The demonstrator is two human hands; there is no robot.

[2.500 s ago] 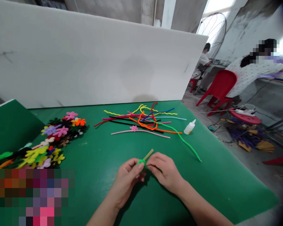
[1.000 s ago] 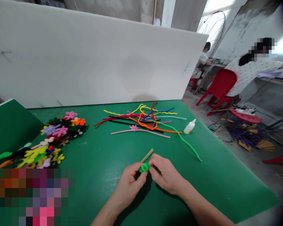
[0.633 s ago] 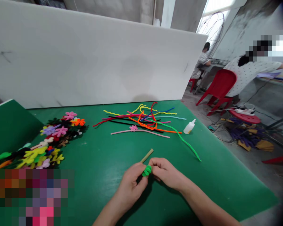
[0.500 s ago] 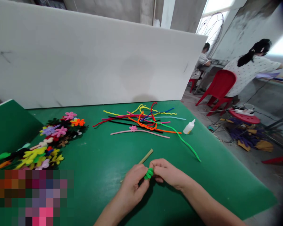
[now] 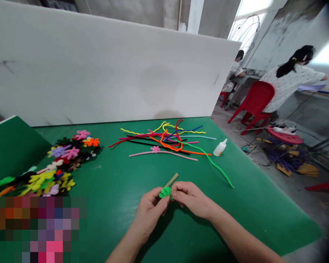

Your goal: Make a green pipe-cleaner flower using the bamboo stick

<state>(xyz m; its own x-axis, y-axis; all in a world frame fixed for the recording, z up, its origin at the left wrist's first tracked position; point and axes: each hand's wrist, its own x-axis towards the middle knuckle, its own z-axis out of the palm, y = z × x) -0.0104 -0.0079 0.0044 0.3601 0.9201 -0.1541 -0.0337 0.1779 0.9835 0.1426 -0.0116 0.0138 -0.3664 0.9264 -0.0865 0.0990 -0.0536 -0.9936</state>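
Note:
A bright green pipe cleaner flower (image 5: 165, 192), bent into several loops, is pinched between my two hands just above the table. My left hand (image 5: 151, 208) grips its left and lower side between thumb and fingers. On its right side, the closed fingertips of my right hand (image 5: 190, 199) press against the edge. Just beyond my hands lies a thin tan stick (image 5: 172, 179), its near part hidden by the flower and my left hand. Farther back, a long green pipe cleaner (image 5: 218, 168) curves across the table.
Mixed coloured pipe cleaners (image 5: 172, 140) lie in a loose pile at the back, near a pink flower (image 5: 155, 149). A white glue bottle (image 5: 219, 148) stands to their right. Finished fuzzy flowers (image 5: 68, 151) are heaped on the left. A white board (image 5: 112, 73) borders the green table (image 5: 112, 182).
Both hands have shifted slightly; the green flower has moved up and left and turned, so its loops now face upward more openly.

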